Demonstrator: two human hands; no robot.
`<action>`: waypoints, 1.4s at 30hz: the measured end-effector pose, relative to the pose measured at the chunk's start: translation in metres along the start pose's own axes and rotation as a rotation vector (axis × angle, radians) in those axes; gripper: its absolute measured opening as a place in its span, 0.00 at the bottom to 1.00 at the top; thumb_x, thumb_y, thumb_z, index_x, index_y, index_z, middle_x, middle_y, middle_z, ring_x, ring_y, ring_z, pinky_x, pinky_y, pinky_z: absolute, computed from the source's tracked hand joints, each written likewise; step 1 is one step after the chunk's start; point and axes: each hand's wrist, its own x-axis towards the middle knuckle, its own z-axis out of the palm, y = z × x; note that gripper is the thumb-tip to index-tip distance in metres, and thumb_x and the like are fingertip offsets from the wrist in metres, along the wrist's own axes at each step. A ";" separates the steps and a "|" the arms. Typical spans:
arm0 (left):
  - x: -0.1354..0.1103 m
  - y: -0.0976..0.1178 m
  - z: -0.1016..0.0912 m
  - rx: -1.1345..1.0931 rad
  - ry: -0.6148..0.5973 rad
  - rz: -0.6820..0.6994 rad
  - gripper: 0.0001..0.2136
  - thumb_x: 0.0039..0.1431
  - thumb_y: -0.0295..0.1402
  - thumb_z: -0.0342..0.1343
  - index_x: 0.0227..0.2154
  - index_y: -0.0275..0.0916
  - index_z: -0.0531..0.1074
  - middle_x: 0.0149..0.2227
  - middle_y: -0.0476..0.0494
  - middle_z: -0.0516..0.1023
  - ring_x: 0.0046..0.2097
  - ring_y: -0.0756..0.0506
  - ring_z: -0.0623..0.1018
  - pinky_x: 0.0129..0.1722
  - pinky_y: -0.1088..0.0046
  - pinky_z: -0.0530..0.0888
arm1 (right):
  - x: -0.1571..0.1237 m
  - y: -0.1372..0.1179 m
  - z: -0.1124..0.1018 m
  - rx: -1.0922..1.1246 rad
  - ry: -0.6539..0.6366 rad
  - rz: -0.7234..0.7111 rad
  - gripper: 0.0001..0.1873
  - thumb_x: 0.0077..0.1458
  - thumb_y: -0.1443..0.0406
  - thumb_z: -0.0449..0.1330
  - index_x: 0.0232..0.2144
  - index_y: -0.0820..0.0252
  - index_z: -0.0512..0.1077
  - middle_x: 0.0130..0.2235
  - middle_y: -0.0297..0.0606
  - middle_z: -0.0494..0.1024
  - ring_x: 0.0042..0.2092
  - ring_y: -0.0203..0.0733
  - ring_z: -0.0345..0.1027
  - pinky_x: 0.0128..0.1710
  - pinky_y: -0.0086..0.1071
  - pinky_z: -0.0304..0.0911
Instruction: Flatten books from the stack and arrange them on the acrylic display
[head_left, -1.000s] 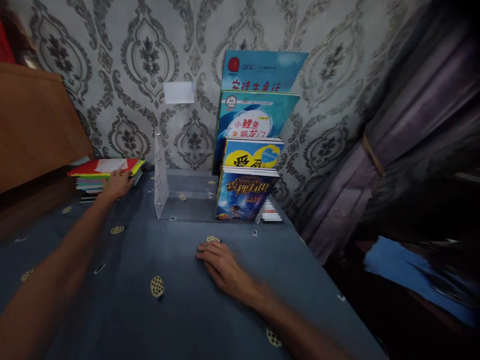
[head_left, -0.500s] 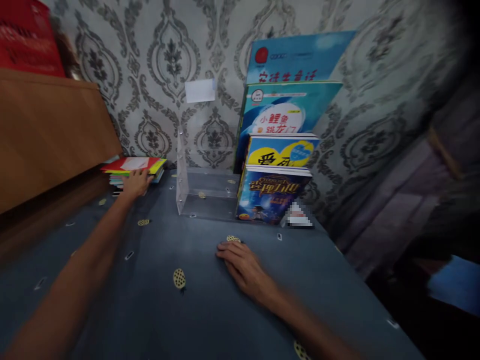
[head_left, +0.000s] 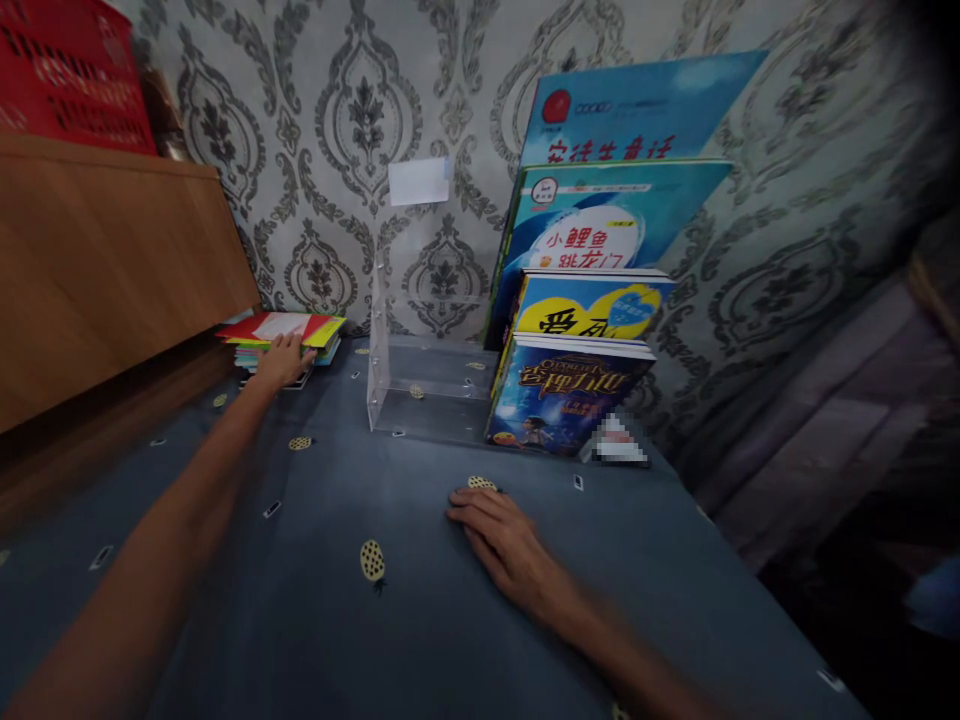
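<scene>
At the far left, my left hand reaches to a stack of thin books or booklets with red and yellow covers on top. Its fingers rest over the stack's near edge, with the thumb apart on the right. My right hand lies palm down on the tablecloth, fingers stretched out and holding nothing. Beyond it stands a clear acrylic rack. On the rack's right side, books stand in tiers: a dark blue book in front, a blue and yellow book, a teal book and a tall blue book.
A dark tablecloth with pineapple prints covers the table. A wooden cabinet borders the left, with a red basket on top. Patterned wallpaper bears a white label. Right of the table hangs a greyish curtain.
The whole view has shifted, so everything sits slightly further right, apart from small differences. My left hand stays at the stack and my right hand stays on the tablecloth.
</scene>
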 end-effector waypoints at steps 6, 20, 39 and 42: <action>-0.009 -0.008 -0.010 0.055 0.012 0.045 0.23 0.67 0.43 0.42 0.57 0.34 0.65 0.59 0.27 0.69 0.61 0.30 0.66 0.56 0.44 0.65 | 0.002 -0.003 -0.002 0.003 -0.003 0.015 0.16 0.63 0.71 0.50 0.47 0.56 0.74 0.50 0.45 0.79 0.54 0.47 0.72 0.55 0.46 0.68; -0.002 -0.009 -0.014 0.101 -0.048 0.039 0.22 0.67 0.43 0.44 0.56 0.32 0.63 0.55 0.24 0.72 0.56 0.32 0.72 0.50 0.53 0.71 | 0.004 -0.005 -0.004 0.012 -0.020 0.021 0.16 0.63 0.71 0.50 0.46 0.57 0.75 0.49 0.45 0.80 0.53 0.46 0.72 0.54 0.45 0.68; -0.038 -0.011 -0.022 0.234 0.014 0.195 0.21 0.62 0.22 0.40 0.56 0.26 0.66 0.54 0.19 0.73 0.55 0.29 0.74 0.55 0.42 0.63 | 0.004 -0.011 -0.006 0.015 -0.019 0.037 0.14 0.62 0.72 0.52 0.45 0.58 0.75 0.49 0.43 0.80 0.53 0.45 0.72 0.54 0.42 0.67; -0.048 -0.014 -0.021 0.252 0.028 0.239 0.21 0.61 0.20 0.40 0.56 0.26 0.65 0.54 0.19 0.73 0.55 0.29 0.74 0.55 0.41 0.64 | 0.003 -0.010 -0.005 0.012 -0.021 0.028 0.14 0.62 0.72 0.53 0.45 0.59 0.75 0.49 0.44 0.80 0.53 0.46 0.71 0.55 0.43 0.67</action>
